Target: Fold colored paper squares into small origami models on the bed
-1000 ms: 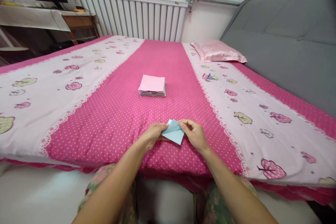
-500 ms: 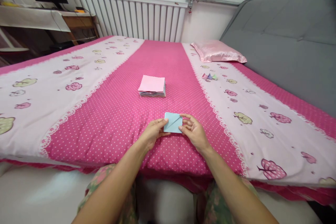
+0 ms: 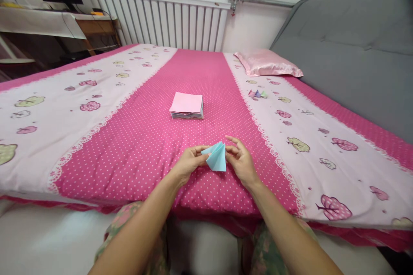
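Note:
A folded light-blue paper [image 3: 217, 157] is held just above the near edge of the bed, pinched from both sides. My left hand [image 3: 189, 164] grips its left corner with closed fingers. My right hand [image 3: 240, 161] grips its right side with thumb and fingers, the index finger raised. The paper now forms a pointed, kite-like shape with the tip downward. A stack of square papers with a pink sheet on top [image 3: 187, 105] lies farther out on the pink dotted strip.
The bed [image 3: 135, 137] has a pink dotted middle and white tree-patterned sides. Small folded paper figures [image 3: 257, 93] lie at the right, near a pink pillow [image 3: 268, 62]. A grey headboard [image 3: 355, 51] stands right, a radiator [image 3: 161, 19] behind.
The blue paper went from a tilted triangle to a flat square on the bed, and is now collapsed into a narrower pointed shape between both hands.

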The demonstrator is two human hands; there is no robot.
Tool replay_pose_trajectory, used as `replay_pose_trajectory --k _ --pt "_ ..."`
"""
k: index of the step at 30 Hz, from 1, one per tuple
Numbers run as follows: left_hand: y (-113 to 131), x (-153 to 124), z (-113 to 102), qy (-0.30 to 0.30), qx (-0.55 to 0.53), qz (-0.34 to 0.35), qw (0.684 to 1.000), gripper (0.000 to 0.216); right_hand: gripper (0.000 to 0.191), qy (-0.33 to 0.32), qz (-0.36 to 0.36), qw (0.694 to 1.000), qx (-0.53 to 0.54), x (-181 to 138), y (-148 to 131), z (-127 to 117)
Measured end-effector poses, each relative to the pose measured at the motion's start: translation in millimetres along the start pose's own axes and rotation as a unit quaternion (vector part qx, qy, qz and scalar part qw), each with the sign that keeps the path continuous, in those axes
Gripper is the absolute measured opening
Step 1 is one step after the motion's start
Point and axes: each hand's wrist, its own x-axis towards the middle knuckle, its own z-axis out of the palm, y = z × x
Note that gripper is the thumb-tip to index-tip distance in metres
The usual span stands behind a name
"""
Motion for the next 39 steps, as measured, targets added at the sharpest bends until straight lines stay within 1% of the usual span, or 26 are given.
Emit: replay_pose_trajectory --k 2,6,10,13,16,19,22,26,28,31,35,39 --pt "-0.2 0.1 0.9 0.0 0.023 0.002 1.0 0.035 0.049 0.003 -0.001 1.0 0.001 0.2 -0.1 -0.2" --pt "-1.7 0.1 2.4 -0.013 0.085 0.024 0.996 0.019 0.044 0.003 -0.003 1.0 -0.004 0.4 -0.2 0.4" --pt "-4.5 0.5 2.6 -0.008 0.116 0.025 0.993 0.02 0.036 0.006 0.011 1.0 -0.005 -1.3 -2.8 1.3" --pt "-6.9 2.6 0.9 0.018 0.134 0.038 0.99 0.023 0.032 -0.007 0.011 1.0 -0.006 -4.3 -6.2 0.7" --pt "-9.3 5.7 -1.5 0.044 0.164 0.062 0.984 0.025 0.039 -0.042 -0.002 0.999 -0.009 -6.8 -8.5 -0.8" --pt "-12.2 8.4 -4.2 0.06 0.181 0.076 0.979 0.024 0.042 -0.057 -0.032 0.997 -0.042 -7.4 -9.7 -1.7" --pt "-14.9 9.7 -7.4 0.09 0.206 0.098 0.969 0.023 0.037 -0.05 -0.054 0.993 -0.091 -6.9 -10.8 -1.8" --pt "-14.2 9.2 -10.4 0.145 0.242 0.135 0.95 0.021 0.024 -0.032 -0.085 0.987 -0.135 -5.4 -8.7 -1.3" --pt "-11.8 8.7 -10.1 0.166 0.226 0.146 0.949 0.02 0.019 -0.015 -0.076 0.989 -0.122 -4.1 -4.8 -1.1" --pt "-7.7 7.9 -8.0 0.168 0.149 0.145 0.964 0.018 0.019 0.027 -0.027 0.997 -0.066 -2.0 1.8 -1.0" --pt "-2.8 5.7 -5.0 0.169 0.048 0.115 0.978 0.02 0.024 0.068 0.012 0.997 0.018 -1.3 2.3 -0.2" --pt "-0.2 3.7 -4.7 0.18 0.0 0.078 0.981 0.026 0.032 0.091 0.045 0.992 0.072 -1.4 -3.8 0.8"
